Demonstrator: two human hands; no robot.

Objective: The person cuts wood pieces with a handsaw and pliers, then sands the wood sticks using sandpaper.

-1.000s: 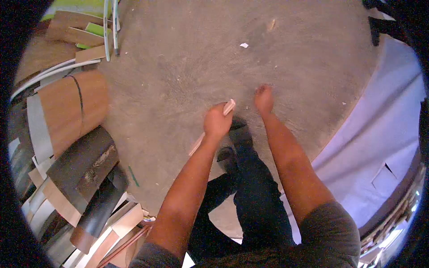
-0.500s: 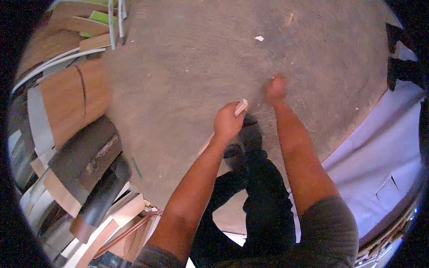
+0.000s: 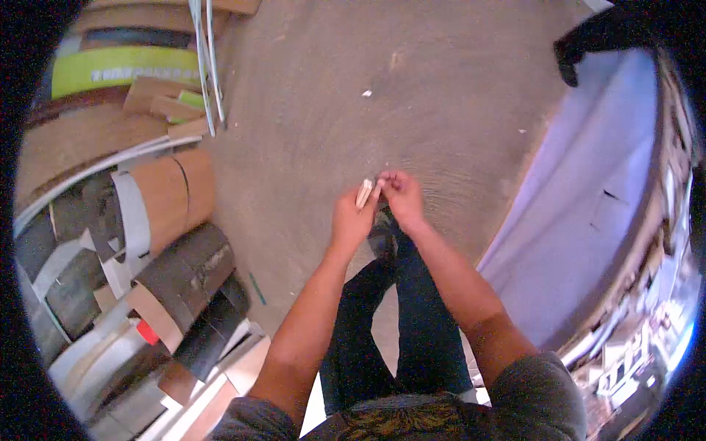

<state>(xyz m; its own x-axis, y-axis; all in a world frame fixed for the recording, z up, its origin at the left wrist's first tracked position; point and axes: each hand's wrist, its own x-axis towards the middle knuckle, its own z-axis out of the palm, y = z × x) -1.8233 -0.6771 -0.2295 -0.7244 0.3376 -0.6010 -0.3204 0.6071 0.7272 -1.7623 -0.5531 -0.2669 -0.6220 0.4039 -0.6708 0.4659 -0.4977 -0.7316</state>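
A light wooden strip (image 3: 363, 194) sticks out of the top of my left hand (image 3: 353, 217), whose fingers are wrapped round it. Close beside it on the right is my right hand (image 3: 402, 197), its thumb and fingers pinched together near my left fingertips. Whatever the pinch holds, if anything, is too small to make out. Both hands are above the brown floor (image 3: 316, 140), in front of my dark-trousered legs (image 3: 426, 316).
Rolled and stacked sheets, one a brown roll (image 3: 173, 198), fill the left side. White pipes (image 3: 208, 66) stand at the upper left. On the right lies a pale sheet (image 3: 581, 206), with a person's dark shoe (image 3: 568, 62) at its far end.
My right hand has come back and left, from apart to right beside my left hand, and its fingers are pinched. The view has shifted, and the dark shoe at the upper right appears farther left.
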